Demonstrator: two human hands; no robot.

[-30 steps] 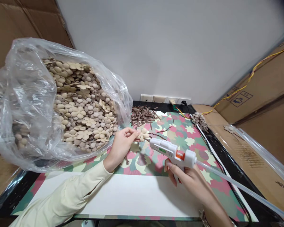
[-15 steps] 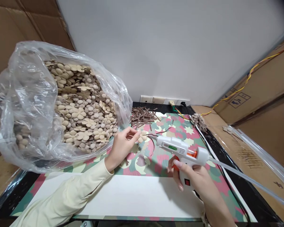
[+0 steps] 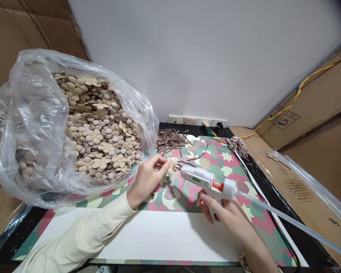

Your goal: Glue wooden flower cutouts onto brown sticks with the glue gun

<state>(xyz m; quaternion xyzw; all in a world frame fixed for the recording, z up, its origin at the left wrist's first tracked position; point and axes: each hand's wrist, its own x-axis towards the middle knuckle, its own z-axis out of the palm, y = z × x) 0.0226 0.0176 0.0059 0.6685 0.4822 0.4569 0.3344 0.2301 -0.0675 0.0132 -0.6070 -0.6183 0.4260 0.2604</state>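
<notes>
Between thumb and fingertips my left hand pinches a beige flower piece with rounded petals, held above the patterned mat. My right hand is wrapped round the handle of a white hot glue gun with an orange trigger. The gun's nozzle points left at the flower; whether the tip touches it I cannot tell. From the back of the gun a long clear glue stick sticks out to the right. Thin dark brown strips lie on the mat just behind the nozzle.
A clear plastic bag full of beige flowers stands at the left. Behind are a heap of brown strips and wall sockets. At the right lie finished-looking flowers with stems, spare glue sticks and a black cable.
My right hand has moved the glue gun left, bringing its nozzle closer to the flower. My left hand has shifted slightly right, still pinching the flower.
</notes>
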